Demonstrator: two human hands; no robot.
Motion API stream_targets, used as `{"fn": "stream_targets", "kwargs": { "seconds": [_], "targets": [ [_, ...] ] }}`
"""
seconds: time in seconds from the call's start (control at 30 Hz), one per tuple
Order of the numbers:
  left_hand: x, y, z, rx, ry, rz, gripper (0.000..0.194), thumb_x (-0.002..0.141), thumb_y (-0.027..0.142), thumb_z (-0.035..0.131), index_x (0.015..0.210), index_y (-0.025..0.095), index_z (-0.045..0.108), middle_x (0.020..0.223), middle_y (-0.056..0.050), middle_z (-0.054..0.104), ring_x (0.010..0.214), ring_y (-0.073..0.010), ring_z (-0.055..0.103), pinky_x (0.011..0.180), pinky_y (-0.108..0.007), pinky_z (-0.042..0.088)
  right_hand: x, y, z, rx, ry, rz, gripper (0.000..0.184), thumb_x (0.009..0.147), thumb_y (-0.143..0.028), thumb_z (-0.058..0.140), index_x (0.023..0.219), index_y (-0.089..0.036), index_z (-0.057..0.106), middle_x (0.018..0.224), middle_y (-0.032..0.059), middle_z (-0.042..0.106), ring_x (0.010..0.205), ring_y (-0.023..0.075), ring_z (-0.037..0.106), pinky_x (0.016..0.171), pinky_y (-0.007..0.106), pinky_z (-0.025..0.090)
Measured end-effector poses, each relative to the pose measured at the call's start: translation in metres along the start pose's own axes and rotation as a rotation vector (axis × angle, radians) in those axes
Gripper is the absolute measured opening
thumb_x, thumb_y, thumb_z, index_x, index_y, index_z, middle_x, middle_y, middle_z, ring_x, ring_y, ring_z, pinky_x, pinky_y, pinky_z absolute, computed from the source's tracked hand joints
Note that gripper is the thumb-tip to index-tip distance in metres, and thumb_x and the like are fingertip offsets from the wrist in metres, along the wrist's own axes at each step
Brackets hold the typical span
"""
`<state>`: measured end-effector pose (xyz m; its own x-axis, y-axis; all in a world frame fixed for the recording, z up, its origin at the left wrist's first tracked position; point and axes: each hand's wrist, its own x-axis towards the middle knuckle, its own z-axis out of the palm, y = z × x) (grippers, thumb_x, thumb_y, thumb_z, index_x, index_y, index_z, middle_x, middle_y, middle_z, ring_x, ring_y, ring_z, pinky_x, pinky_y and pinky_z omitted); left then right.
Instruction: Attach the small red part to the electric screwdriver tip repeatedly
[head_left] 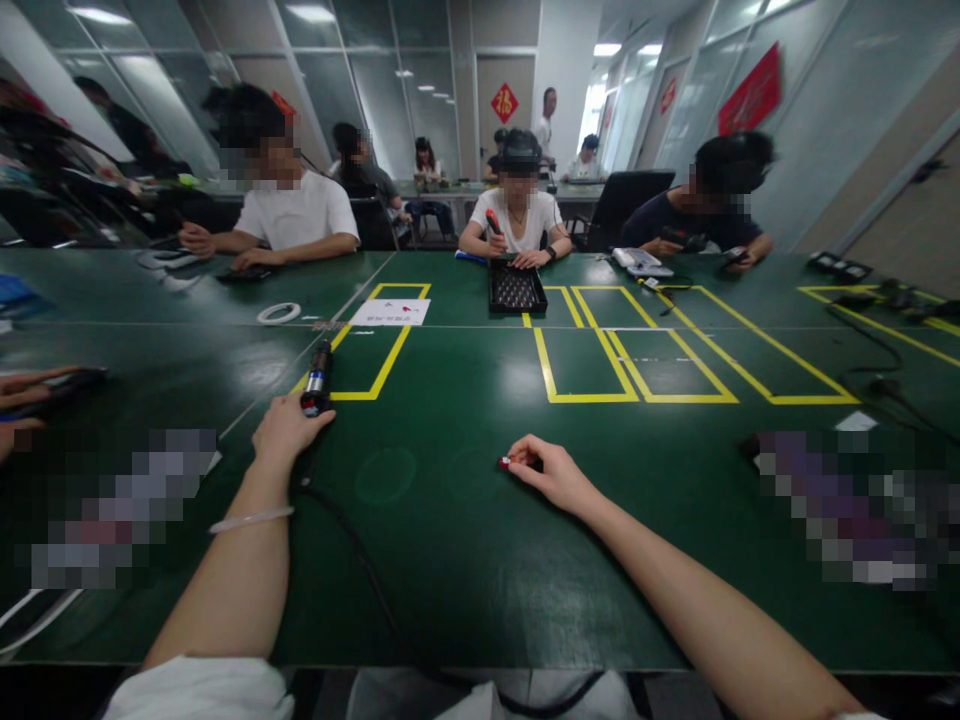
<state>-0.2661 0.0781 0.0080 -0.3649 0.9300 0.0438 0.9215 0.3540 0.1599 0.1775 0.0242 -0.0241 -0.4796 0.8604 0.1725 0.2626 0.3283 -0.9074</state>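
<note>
My left hand [287, 428] rests on the green table [480, 560] with its fingers closed round the near end of a black electric screwdriver [317, 378], which lies pointing away from me. The tool's black cable [360, 560] runs back toward my body. My right hand [551, 470] lies on the table to the right and pinches a small red and silver part [506, 462] between its fingertips. A bracelet sits on my left wrist.
Yellow tape rectangles [637, 360] mark the table's middle. A black tray of small parts [517, 290] stands before a person opposite, who holds a red tool. A white paper [391, 312] and a coiled white cable [278, 313] lie far left. Other people sit around.
</note>
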Motion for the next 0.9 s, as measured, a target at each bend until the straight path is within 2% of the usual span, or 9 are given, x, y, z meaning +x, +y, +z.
{"fn": "stream_targets", "kwargs": {
  "seconds": [0.1, 0.23, 0.4, 0.63, 0.77, 0.9],
  "targets": [
    [-0.003, 0.012, 0.0, 0.022, 0.047, -0.082, 0.07, 0.077, 0.06, 0.051, 0.131, 0.017, 0.047, 0.123, -0.023, 0.052, 0.11, -0.0404, 0.055, 0.077, -0.049, 0.05, 0.0, -0.001, 0.001, -0.008, 0.005, 0.008, 0.019, 0.086, -0.034, 0.06, 0.093, -0.016, 0.06, 0.077, 0.0005, 0.061, 0.071, 0.0126, 0.056, 0.067, 0.024, 0.045],
    [-0.013, 0.038, 0.003, 0.041, 0.042, -0.012, 0.068, 0.076, 0.055, 0.054, 0.13, 0.015, 0.047, 0.126, -0.022, 0.05, 0.111, -0.039, 0.055, 0.079, -0.048, 0.05, 0.001, 0.0, 0.002, -0.016, 0.0, 0.005, 0.02, 0.087, -0.035, 0.06, 0.094, -0.016, 0.06, 0.077, 0.0003, 0.061, 0.07, 0.0125, 0.056, 0.067, 0.024, 0.045],
    [-0.035, 0.084, 0.009, 0.051, 0.021, 0.152, 0.066, 0.075, 0.052, 0.056, 0.129, 0.016, 0.047, 0.123, -0.016, 0.051, 0.107, -0.0345, 0.057, 0.08, -0.043, 0.051, 0.001, 0.0, 0.002, -0.023, -0.005, -0.004, 0.019, 0.087, -0.034, 0.059, 0.094, -0.017, 0.06, 0.077, 0.0004, 0.061, 0.07, 0.0126, 0.056, 0.066, 0.024, 0.045],
    [-0.086, 0.15, 0.02, 0.007, 0.008, 0.485, 0.064, 0.077, 0.048, 0.056, 0.132, 0.018, 0.042, 0.121, -0.011, 0.051, 0.1, -0.0271, 0.058, 0.076, -0.035, 0.05, 0.002, 0.002, 0.003, -0.04, 0.007, -0.005, 0.019, 0.087, -0.035, 0.059, 0.094, -0.017, 0.059, 0.076, -0.0001, 0.06, 0.069, 0.0125, 0.056, 0.066, 0.024, 0.045],
    [-0.115, 0.175, 0.022, -0.064, -0.03, 0.626, 0.064, 0.076, 0.043, 0.059, 0.133, 0.02, 0.041, 0.121, -0.011, 0.05, 0.102, -0.0257, 0.058, 0.079, -0.033, 0.049, 0.002, 0.003, 0.004, -0.065, 0.041, -0.01, 0.019, 0.088, -0.035, 0.058, 0.094, -0.017, 0.059, 0.078, 0.0004, 0.061, 0.069, 0.0125, 0.056, 0.066, 0.024, 0.044],
    [-0.136, 0.188, 0.026, -0.147, -0.065, 0.738, 0.063, 0.076, 0.038, 0.06, 0.133, 0.022, 0.039, 0.122, -0.01, 0.05, 0.106, -0.0259, 0.056, 0.082, -0.034, 0.049, 0.002, 0.003, 0.005, -0.141, 0.075, -0.013, 0.014, 0.088, -0.031, 0.059, 0.091, -0.018, 0.058, 0.074, -0.0005, 0.06, 0.065, 0.0125, 0.055, 0.063, 0.024, 0.042]
  ]
}}
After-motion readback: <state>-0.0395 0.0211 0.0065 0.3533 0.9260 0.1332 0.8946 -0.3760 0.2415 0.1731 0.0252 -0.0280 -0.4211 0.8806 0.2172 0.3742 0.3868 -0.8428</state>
